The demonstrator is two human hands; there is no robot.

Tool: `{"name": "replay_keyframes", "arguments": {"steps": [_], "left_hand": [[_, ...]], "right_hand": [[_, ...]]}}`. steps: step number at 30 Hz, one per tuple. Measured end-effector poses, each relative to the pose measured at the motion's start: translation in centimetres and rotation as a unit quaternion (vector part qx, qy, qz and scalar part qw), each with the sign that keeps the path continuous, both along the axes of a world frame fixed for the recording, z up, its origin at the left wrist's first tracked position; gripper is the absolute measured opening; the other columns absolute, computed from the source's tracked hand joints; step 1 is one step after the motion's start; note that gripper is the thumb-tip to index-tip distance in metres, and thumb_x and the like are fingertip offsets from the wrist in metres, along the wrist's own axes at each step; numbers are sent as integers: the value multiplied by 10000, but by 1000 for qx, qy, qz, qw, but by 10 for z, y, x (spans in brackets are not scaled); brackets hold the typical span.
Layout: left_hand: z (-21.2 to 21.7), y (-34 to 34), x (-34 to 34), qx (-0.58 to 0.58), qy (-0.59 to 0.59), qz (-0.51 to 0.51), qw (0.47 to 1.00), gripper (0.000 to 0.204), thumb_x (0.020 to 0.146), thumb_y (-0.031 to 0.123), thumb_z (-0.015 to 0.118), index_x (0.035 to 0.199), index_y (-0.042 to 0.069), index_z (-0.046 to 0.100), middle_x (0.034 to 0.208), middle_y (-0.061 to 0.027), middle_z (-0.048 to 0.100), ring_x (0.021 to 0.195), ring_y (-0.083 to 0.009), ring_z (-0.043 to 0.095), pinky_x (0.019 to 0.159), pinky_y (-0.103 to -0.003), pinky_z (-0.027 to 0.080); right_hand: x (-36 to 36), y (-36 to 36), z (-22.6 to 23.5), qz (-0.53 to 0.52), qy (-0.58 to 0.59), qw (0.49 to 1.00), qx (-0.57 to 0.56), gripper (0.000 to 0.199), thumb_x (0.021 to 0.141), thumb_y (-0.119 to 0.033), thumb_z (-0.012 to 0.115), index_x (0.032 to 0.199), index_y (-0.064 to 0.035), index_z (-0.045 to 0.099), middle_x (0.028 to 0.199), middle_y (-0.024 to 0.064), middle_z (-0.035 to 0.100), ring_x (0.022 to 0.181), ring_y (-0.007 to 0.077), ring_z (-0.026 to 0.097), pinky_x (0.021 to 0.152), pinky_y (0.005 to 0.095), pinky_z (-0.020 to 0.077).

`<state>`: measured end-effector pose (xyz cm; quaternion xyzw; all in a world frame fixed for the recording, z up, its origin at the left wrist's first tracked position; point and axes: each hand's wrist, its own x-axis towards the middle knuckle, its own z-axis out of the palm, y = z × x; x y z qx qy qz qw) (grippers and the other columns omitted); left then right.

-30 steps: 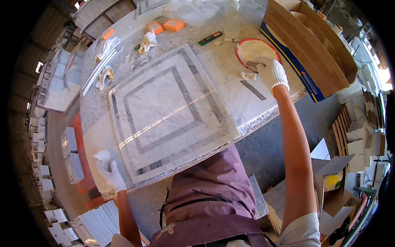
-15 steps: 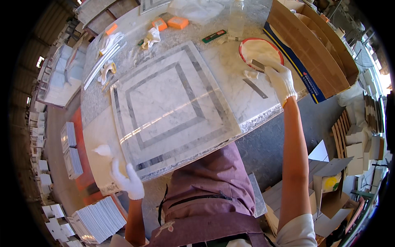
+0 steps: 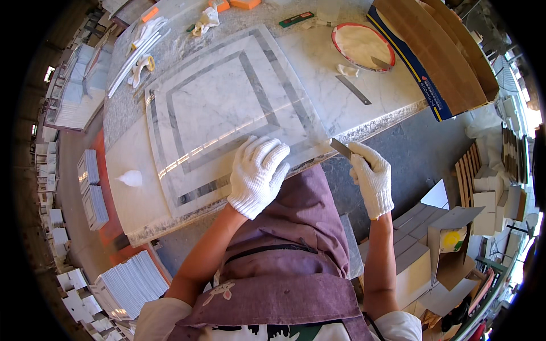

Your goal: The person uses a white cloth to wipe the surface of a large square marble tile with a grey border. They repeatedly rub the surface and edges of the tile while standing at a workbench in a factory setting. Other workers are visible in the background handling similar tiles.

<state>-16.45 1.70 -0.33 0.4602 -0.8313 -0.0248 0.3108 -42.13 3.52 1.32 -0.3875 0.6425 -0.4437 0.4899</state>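
My left hand (image 3: 259,173), in a white knitted glove, lies flat on the near edge of a square marble panel (image 3: 216,108) with grey inlaid bands. My right hand (image 3: 372,177), gloved too, is closed round a flat metal scraper (image 3: 340,148), its tip beside the panel's near right corner. Beyond it sits a red-rimmed bowl (image 3: 364,42) of cream-coloured paste with another flat blade (image 3: 381,62) in it. A flat metal strip (image 3: 354,90) with a hole at one end lies on the slab in front of the bowl, beside a whitish lump (image 3: 347,70).
An open cardboard box (image 3: 435,51) stands at the table's right end. A white cone-shaped piece (image 3: 131,178) lies left of the panel. Toward the back left are white strips (image 3: 133,62), crumpled gloves (image 3: 206,20) and a green-and-black tool (image 3: 296,19). Cartons (image 3: 412,273) stand below right.
My right hand has drawn back from the bowl to the panel's near right corner with the scraper. My left hand has moved right from the table's left end onto the panel.
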Motion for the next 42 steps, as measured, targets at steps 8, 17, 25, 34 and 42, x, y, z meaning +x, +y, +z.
{"name": "replay_keyframes", "arguments": {"steps": [8,17,25,34,42], "left_hand": [[-6,4,1,-11,-6,6,1000,317,830,134,751,1135,124,667,1167,-74,650,1150,-315,604,1045,-478,451],[-5,5,0,-14,-7,6,1000,298,834,141,750,1122,126,675,1163,-71,655,1144,-313,606,1020,-473,453],[-4,3,-2,-2,-3,-1,1000,334,815,158,766,1134,129,670,1185,-74,649,1161,-317,597,1025,-475,450],[-8,-28,-33,3,7,-40,999,450,763,262,810,1163,138,646,1213,-67,627,1185,-323,579,1019,-472,450],[-3,-53,-49,35,-20,-59,997,600,712,389,830,1223,156,619,1323,-86,569,1268,-332,518,1068,-495,407]], "right_hand": [[6,3,-8,-23,-6,1000,-10,253,969,-86,637,1194,-2,718,916,37,682,678,75,561,610,233,480],[11,2,-12,-14,18,999,-26,249,974,-96,637,1196,-20,722,945,56,685,683,82,574,612,240,488],[6,-2,-10,-60,-62,996,-12,265,977,-103,632,1208,-1,711,829,20,645,660,68,536,566,224,446],[-16,-116,9,-123,85,961,-233,251,966,-131,620,1164,-2,706,830,63,684,670,137,602,617,291,490],[-43,-143,13,-81,-229,952,-185,287,1040,-157,521,1241,14,635,865,69,663,719,132,608,594,266,489]]}}
